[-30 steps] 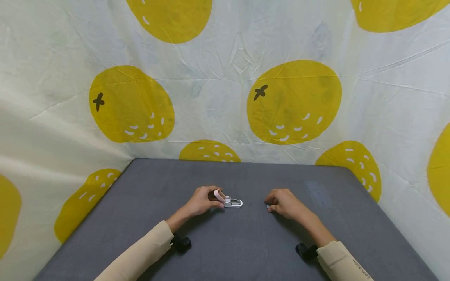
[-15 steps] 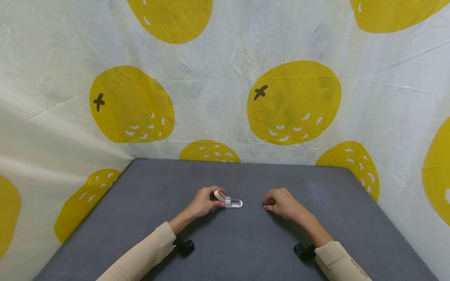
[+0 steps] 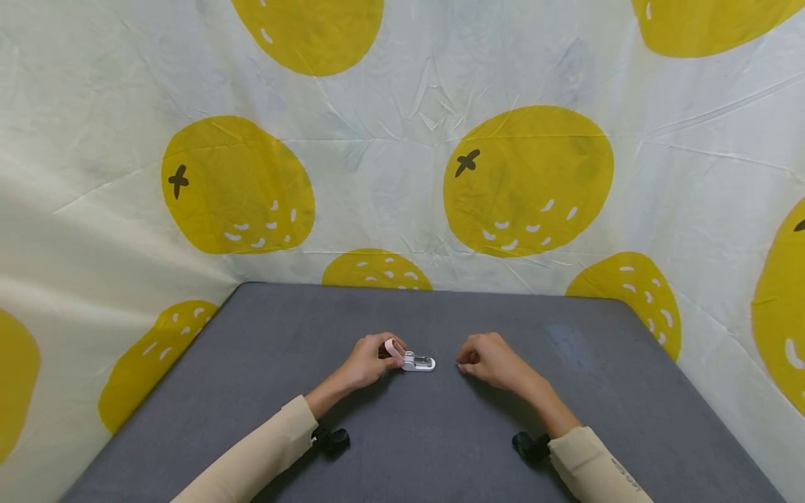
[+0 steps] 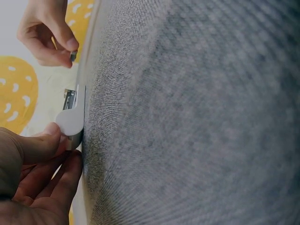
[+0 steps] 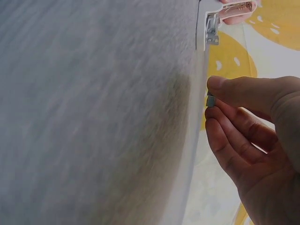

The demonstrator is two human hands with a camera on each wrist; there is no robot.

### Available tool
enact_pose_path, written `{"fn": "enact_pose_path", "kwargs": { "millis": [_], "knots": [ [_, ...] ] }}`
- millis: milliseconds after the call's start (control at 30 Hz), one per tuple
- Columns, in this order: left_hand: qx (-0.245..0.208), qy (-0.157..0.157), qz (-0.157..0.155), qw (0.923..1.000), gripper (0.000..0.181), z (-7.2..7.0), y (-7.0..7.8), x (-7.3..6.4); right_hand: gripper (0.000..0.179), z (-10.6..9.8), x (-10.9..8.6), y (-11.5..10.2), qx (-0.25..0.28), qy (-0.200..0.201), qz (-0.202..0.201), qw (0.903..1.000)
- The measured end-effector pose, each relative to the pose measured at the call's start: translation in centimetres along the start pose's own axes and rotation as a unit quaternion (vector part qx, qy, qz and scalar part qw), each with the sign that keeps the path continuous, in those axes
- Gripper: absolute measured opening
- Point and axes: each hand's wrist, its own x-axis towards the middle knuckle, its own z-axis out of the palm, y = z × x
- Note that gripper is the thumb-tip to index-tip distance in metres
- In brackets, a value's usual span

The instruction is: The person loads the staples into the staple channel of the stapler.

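Note:
A small pink and white stapler [image 3: 420,362] rests on the grey table, its pink top arm raised and its metal staple channel [image 4: 69,99] exposed. My left hand [image 3: 365,363] pinches its hinge end between thumb and fingers. To the right of the stapler, and apart from it, my right hand [image 3: 497,360] pinches a short strip of staples [image 5: 211,101] between thumb and fingertips. The strip sits a short way from the stapler's front end. Most of it is hidden by the fingers, and in the head view it is barely visible.
The grey cloth-like tabletop [image 3: 402,440] extends around both hands. Behind it hangs a pale curtain [image 3: 383,195] printed with yellow fruit. Black wrist cameras [image 3: 332,441] are strapped below both hands.
My right hand has moved left with the staple strip, closer to the stapler's front end. The left hand and the stapler have barely shifted.

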Motion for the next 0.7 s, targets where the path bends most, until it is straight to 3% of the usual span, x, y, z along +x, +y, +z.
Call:
{"fn": "enact_pose_path", "kwargs": {
  "millis": [433, 700],
  "knots": [
    [0.009, -0.004, 0.025, 0.9996, 0.018, -0.1, 0.2, 0.1, 0.010, 0.5, 1.9, -1.7, 0.034, 0.002, -0.003, 0.9994],
    [0.013, -0.013, 0.021, 0.9996, 0.017, -0.2, 0.5, 0.1, 0.010, 0.8, 3.0, -2.4, 0.050, -0.002, 0.003, 0.9987]
  ]
}}
